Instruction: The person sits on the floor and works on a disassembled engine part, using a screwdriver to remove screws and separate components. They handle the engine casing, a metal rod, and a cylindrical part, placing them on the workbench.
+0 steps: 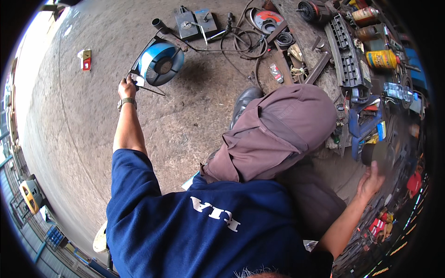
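Note:
On the left, a blue round drum-like piece (161, 65) with a dark hub and pale spokes rests beside a dark metal frame. My left hand (126, 89), with a watch at the wrist, is closed at the near end of the frame's thin dark bar (144, 51). A small white patch and a thin dark rod show next to its fingers. At the far right, my right hand (371, 181) holds up a dark round piece (374, 154), smeared by motion. Its exact kind cannot be made out.
Cables (245, 44), an orange-and-grey disc (268, 21) and dark metal boxes (194, 23) lie ahead. A wooden bench (313, 41) carries a motor (309, 10), a yellow can (382, 59) and a plastic bottle (397, 91). A blue tool frame (366, 123) lies nearer. A small red-and-white box (86, 60) sits on the floor.

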{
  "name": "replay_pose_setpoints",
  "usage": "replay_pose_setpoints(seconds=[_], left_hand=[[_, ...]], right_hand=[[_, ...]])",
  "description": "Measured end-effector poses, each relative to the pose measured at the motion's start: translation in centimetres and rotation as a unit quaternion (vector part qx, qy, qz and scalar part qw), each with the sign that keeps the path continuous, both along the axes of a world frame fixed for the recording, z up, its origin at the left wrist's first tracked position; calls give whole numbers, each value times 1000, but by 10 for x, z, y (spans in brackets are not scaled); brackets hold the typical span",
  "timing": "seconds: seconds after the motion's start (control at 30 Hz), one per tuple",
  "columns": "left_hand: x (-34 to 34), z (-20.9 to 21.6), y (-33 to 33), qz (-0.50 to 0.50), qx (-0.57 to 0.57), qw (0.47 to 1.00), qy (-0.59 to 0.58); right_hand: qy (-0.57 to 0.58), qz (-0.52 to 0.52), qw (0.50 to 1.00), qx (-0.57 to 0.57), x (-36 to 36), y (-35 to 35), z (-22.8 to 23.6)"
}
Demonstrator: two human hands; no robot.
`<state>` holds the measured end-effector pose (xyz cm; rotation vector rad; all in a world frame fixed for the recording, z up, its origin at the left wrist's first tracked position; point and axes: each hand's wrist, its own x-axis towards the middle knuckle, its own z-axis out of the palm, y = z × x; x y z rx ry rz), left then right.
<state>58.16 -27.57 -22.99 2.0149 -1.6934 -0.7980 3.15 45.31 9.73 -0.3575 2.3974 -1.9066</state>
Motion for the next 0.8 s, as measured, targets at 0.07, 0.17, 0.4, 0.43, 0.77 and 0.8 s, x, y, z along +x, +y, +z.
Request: replay_pose_setpoints(seconds=[0.07, 0.17, 0.4, 0.43, 0.77, 0.8], left_hand=[[1, 0, -2, -12, 10, 1000, -15], [2, 6, 4, -22, 3, 998, -65], [-68, 68, 67, -16, -172, 985, 23], [-90, 84, 76, -64, -200, 977, 40], [-398, 375, 354, -620, -319, 590, 407], [-411, 384, 384, -638, -321, 567, 410]], right_hand=[[10, -6, 1000, -17, 11, -7, 0], [3, -11, 999, -29, 16, -5, -5], [29, 28, 999, -25, 18, 15, 0], [26, 30, 999, -33, 20, 8, 5], [19, 65, 996, -63, 46, -14, -4], [30, 68, 995, -71, 52, -23, -2]])
